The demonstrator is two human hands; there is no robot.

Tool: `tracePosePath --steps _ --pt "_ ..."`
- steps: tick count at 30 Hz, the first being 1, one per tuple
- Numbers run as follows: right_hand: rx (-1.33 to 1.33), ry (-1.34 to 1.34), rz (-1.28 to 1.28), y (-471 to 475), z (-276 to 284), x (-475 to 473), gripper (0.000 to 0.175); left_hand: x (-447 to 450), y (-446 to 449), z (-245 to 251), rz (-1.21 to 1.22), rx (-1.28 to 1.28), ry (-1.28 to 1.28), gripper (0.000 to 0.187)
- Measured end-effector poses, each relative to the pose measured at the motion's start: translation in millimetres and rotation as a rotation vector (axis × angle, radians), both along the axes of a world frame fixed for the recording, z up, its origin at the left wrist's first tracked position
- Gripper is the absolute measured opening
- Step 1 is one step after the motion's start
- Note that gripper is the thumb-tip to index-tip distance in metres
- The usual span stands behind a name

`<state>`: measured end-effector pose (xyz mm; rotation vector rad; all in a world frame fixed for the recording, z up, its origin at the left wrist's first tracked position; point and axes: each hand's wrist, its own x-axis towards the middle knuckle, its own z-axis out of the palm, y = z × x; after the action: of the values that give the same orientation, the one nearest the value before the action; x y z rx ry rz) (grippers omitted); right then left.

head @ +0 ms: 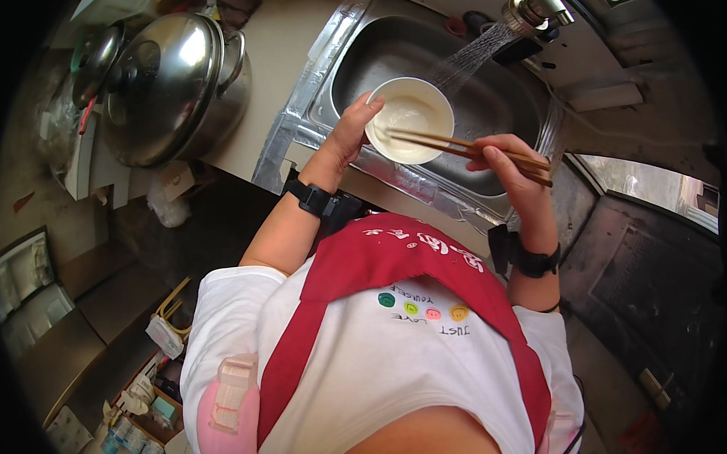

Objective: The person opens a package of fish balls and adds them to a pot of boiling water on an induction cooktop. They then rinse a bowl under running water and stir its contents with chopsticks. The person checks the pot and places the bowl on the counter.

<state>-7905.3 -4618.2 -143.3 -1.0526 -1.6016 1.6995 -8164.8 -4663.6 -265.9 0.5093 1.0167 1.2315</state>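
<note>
My left hand [352, 126] grips the left rim of a white bowl [437, 98], its thumb over the edge. Inside the bowl lies a pale, whitish substance. A pair of wooden chopsticks [457, 145] is in my right hand [511, 168], and their tips reach into the bowl near its left side. The bowl is above the near part of a stainless steel sink [491, 114]. From the faucet's spray head [523, 17] at the back right, water falls in thin streams behind the bowl; the bowl's wall hides where some of it lands.
Left of the sink, a large lidded steel pot [166, 90] stands on the counter [279, 56], with a smaller lidded pan [97, 68] beyond it. Silver foil tape [288, 124] lines the sink's border. A dark panel [648, 283] is at the right.
</note>
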Motion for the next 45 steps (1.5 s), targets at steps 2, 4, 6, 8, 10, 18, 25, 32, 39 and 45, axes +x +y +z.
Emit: tracePosePath --steps 2,4,6,8,10,18,25,32,39,45 --pt "-0.041 -0.176 -0.171 2 0 0 0.013 -1 0 -2 0.029 -0.003 0.019 0.044" --pt "0.131 -0.101 -0.247 3 -2 -1 0.014 0 1 -2 -0.006 -0.006 0.008 0.043" --pt "0.127 -0.007 -0.180 4 -4 -2 0.015 1 4 0 -0.011 -0.025 0.001 0.043" --pt "-0.071 0.050 0.024 5 -6 -1 0.015 1 9 3 -0.031 -0.019 -0.019 0.044" --pt "-0.064 -0.040 -0.107 9 -5 2 0.014 0 13 7 -0.011 -0.046 0.056 0.044" --pt "0.004 0.063 -0.070 14 -4 7 0.015 -7 24 20 -0.078 -0.009 0.143 0.047" --pt "0.113 0.061 -0.026 8 3 7 0.015 -7 29 21 -0.068 0.032 0.088 0.048" --pt "0.187 0.076 -0.267 14 0 17 0.015 9 47 22 -0.107 0.028 0.097 0.046" --pt "0.135 0.023 -0.399 39 -8 35 0.017 33 98 25 -0.097 -0.005 0.105 0.046" --pt "0.022 0.095 -0.323 46 -12 38 0.016 42 109 19 -0.085 0.004 0.125 0.046"
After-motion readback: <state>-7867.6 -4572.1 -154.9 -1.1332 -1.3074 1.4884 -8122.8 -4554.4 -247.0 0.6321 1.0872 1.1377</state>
